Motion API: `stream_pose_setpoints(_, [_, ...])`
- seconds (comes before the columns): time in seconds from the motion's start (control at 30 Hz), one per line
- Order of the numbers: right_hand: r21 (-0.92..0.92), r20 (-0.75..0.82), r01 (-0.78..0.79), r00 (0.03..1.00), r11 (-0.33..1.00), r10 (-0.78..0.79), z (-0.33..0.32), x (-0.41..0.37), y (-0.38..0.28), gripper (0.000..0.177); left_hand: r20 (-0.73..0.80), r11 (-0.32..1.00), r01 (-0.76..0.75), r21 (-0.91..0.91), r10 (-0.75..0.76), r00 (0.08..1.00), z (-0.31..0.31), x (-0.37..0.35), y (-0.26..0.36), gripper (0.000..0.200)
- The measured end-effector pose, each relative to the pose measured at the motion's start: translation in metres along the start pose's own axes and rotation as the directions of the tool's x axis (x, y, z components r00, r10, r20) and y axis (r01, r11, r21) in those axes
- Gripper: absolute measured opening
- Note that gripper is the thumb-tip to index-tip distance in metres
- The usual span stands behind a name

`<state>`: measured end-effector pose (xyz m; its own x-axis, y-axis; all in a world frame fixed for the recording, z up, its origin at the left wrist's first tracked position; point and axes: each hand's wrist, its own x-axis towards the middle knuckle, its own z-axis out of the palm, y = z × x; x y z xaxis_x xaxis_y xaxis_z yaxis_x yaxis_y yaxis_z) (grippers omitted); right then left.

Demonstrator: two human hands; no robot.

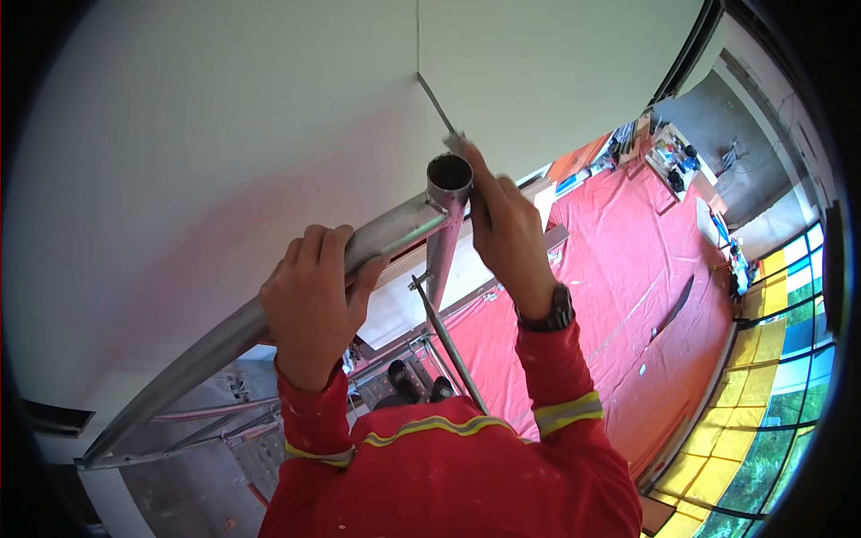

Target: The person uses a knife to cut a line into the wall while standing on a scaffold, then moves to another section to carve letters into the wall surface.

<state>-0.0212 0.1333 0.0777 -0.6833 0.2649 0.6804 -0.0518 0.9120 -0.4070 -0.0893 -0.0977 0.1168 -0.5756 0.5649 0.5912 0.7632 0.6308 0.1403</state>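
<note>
My left hand (309, 291) is wrapped round the top rail of a grey metal scaffold frame (211, 345). The rail joins an upright tube whose open round end (449, 172) faces me. Just beside that end, my right hand (507, 229) is raised with its fingers closed, a dark watch (549, 309) on the wrist. A small greyish piece (456, 142) shows at its fingertips; its kind cannot be made out. It meets the lower end of a dark seam (435, 100) in the pale panel (296, 99) overhead.
Below me, my shoes (404, 380) stand on a scaffold platform (421, 381) with a diagonal brace (448, 345) close by. Red sheeting (619, 260) covers the floor far below. A cluttered table (673, 161) stands at the back right, and yellow panels (731, 386) line the windows.
</note>
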Motion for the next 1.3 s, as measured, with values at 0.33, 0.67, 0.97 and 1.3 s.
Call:
stream_pose_setpoints(0.33, [-0.006,0.061,-0.094,0.994,0.996,0.095,-0.021,-0.006,-0.017,0.063,-0.013,1.0,-0.022,0.008,0.022,1.0,-0.001,-0.002,-0.001,0.038])
stream_pose_setpoints(0.67, [-0.011,0.105,-0.055,0.993,0.998,0.056,-0.028,-0.02,-0.013,0.066,0.008,1.0,-0.003,-0.006,0.003,1.0,0.0,-0.008,-0.002,0.037])
stream_pose_setpoints(0.97, [-0.016,0.072,0.002,0.997,1.0,-0.001,-0.029,-0.011,-0.013,0.067,-0.008,1.0,0.015,-0.003,-0.015,1.0,-0.002,-0.005,-0.001,0.039])
stream_pose_setpoints(1.3, [-0.022,0.143,-0.034,0.989,0.999,0.037,-0.042,-0.005,-0.025,0.067,0.039,0.999,0.027,-0.032,-0.026,0.999,-0.005,-0.012,-0.001,0.039])
